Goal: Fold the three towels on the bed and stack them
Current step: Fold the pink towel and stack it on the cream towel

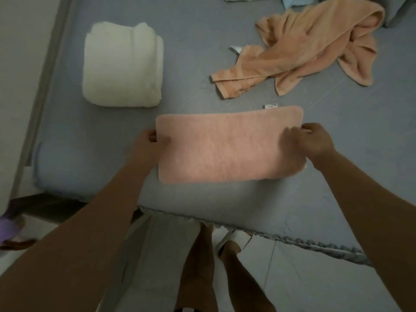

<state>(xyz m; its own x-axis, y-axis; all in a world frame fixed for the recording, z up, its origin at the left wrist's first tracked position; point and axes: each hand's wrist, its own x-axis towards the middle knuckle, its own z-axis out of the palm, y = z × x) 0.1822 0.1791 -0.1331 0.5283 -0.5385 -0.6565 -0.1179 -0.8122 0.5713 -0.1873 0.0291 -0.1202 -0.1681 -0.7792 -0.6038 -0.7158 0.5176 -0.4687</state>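
Observation:
A pink towel (227, 145) lies folded into a flat rectangle on the grey bed (191, 70), near its front edge. My left hand (149, 143) pinches the towel's left edge, thumb on top. My right hand (313, 140) grips its right edge, blurred by motion. A white towel (122, 66), folded into a thick block, sits at the back left. An orange towel (315, 46) lies crumpled and unfolded at the back right.
A wall and the bed frame (42, 86) run along the left. Pale cloths (292, 0) and a grey pillow (400, 12) sit at the far top edge. My legs (213, 266) stand on the tiled floor below the bed's front edge. A purple slipper (9, 228) lies at the left.

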